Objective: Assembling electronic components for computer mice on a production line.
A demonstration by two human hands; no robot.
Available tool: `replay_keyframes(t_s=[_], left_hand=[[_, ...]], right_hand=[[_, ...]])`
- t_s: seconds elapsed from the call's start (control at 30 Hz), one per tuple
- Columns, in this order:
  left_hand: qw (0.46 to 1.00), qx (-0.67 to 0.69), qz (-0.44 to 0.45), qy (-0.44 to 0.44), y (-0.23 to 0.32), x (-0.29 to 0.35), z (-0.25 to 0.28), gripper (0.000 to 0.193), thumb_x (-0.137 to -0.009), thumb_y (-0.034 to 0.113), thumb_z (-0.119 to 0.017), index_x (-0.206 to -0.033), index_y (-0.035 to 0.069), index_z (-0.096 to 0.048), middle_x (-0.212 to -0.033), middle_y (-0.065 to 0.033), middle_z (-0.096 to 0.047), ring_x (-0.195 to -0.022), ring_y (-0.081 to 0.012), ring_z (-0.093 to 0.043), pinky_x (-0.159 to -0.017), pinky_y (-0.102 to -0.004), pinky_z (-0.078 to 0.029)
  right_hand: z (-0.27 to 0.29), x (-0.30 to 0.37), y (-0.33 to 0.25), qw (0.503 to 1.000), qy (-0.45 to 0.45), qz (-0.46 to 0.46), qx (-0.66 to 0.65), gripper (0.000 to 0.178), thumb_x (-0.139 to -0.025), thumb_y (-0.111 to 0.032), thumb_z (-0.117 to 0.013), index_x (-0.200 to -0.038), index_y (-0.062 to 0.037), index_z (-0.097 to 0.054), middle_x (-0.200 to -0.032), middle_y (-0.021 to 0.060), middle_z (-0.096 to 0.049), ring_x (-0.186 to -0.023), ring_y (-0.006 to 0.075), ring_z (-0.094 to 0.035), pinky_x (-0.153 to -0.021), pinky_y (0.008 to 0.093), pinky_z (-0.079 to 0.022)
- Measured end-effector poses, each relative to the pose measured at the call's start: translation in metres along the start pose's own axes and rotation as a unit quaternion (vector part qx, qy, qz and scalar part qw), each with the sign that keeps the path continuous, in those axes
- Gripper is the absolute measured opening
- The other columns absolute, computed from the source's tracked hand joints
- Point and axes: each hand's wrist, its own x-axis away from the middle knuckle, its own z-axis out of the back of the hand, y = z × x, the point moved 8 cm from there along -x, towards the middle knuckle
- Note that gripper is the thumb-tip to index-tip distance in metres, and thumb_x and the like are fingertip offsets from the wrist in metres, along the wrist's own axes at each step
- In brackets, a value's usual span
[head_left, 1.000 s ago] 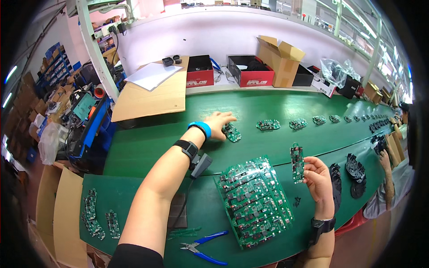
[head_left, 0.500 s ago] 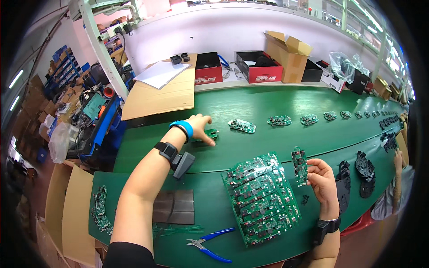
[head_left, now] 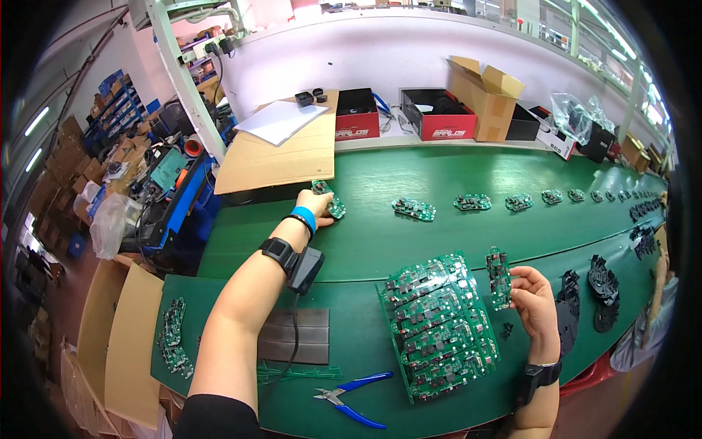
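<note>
My left hand (head_left: 314, 208) is closed on a small green circuit board (head_left: 333, 204), which is tilted by the near edge of the cardboard sheet. Its fingers are partly hidden behind the wrist and the board. On the right, my right hand (head_left: 533, 298) pinches another green circuit board (head_left: 499, 282) upright between thumb and fingers. Just left of that board lies a large panel (head_left: 439, 329) of joined circuit boards. Single boards form a row along the green table, starting with one (head_left: 414, 209) right of my left hand.
Blue-handled side cutters (head_left: 356, 399) lie open at the near edge. Several boards (head_left: 174, 340) are grouped at the left. Black plastic housings (head_left: 603, 285) lie at the right, near another person's arm (head_left: 653, 307). Red boxes (head_left: 439, 126) and a cardboard sheet (head_left: 281, 164) sit at the back.
My left hand, spread over the board before, has closed on it and turned it to a steep slant. My right hand keeps its board upright. The whole view has shifted slightly.
</note>
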Motion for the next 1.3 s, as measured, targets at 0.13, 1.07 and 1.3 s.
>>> replay_keyframes(t_s=[0.13, 1.07, 1.3], left_hand=[[0.975, -0.208, 0.076, -0.016, 0.002, 0.014, 0.026, 0.051, -0.081, 0.046, -0.059, -0.091, -0.005, -0.06, -0.081, -0.0166, -0.063, -0.07, -0.0246, -0.064, -0.062, -0.0345, -0.054], [0.705, -0.215, -0.499, -0.456, 0.108, 0.26, -0.199, 0.052, -0.077, 0.029, -0.07, -0.112, -0.005, -0.052, -0.081, -0.0124, -0.063, -0.066, -0.0093, -0.059, -0.053, -0.0251, -0.047], [0.886, -0.066, -0.232, -0.397, 0.116, 0.199, -0.124, 0.055, -0.075, 0.017, -0.072, -0.121, 0.002, -0.044, -0.083, -0.0095, -0.062, -0.066, -0.0123, -0.06, -0.054, -0.0239, -0.049]], right_hand=[[0.0, 0.002, -0.006, 1.0, -0.001, 0.009, 0.002, 0.032, -0.073, 0.008, -0.054, -0.105, 0.0019, -0.054, -0.08, 0.0057, -0.06, -0.065, 0.0086, -0.056, -0.053, 0.0179, -0.045], [-0.031, 0.019, -0.031, 0.992, -0.062, 0.108, 0.013, 0.03, -0.075, 0.008, -0.055, -0.105, 0.0036, -0.055, -0.085, 0.0088, -0.062, -0.07, 0.0088, -0.057, -0.056, 0.0196, -0.047], [-0.023, 0.022, -0.033, 0.99, -0.021, 0.139, 0.011, 0.03, -0.084, -0.001, -0.053, -0.113, 0.0025, -0.054, -0.091, 0.009, -0.062, -0.073, 0.0122, -0.059, -0.059, 0.0221, -0.047]])
